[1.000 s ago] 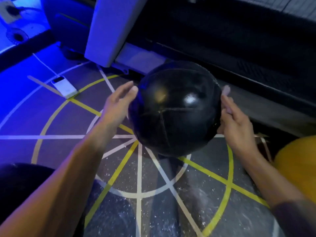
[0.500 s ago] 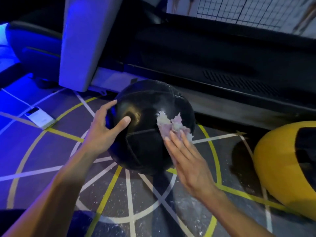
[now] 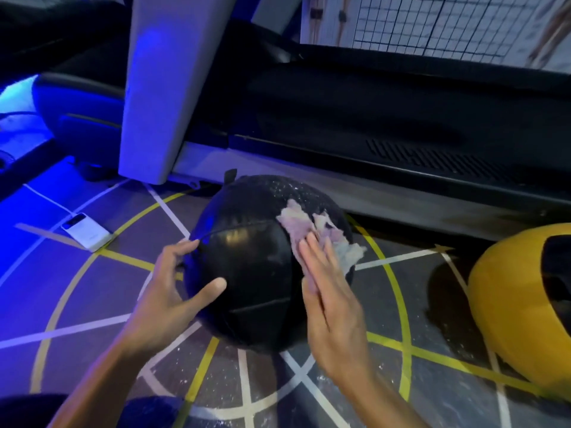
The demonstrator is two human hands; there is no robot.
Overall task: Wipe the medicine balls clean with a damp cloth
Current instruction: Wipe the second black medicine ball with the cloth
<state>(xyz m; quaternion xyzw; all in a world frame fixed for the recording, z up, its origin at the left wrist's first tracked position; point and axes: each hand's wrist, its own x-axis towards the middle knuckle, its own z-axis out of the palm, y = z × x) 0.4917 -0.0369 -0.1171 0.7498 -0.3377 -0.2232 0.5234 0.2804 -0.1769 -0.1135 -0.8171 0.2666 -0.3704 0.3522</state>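
On the lined gym floor [image 3: 92, 291], centre frame: round black panelled leather-look medicine ball [image 3: 247, 267], seamed, glossy. Left hand [image 3: 167, 291] at 9 o'clock steadies it, grip wide, fingers spread. Right hand [image 3: 330, 291] at 3 o'clock presses a crumpled pale damp cloth [image 3: 312, 227] flat-fingered. White specks at 12 o'clock, probably unwiped. Smooth yellow ball [image 3: 506, 310] far right looks untouched. Roughly midway on the first ball.

Single head view, looking forward-down, close over floor [image 3: 92, 291] and treadmill [image 3: 370, 125].
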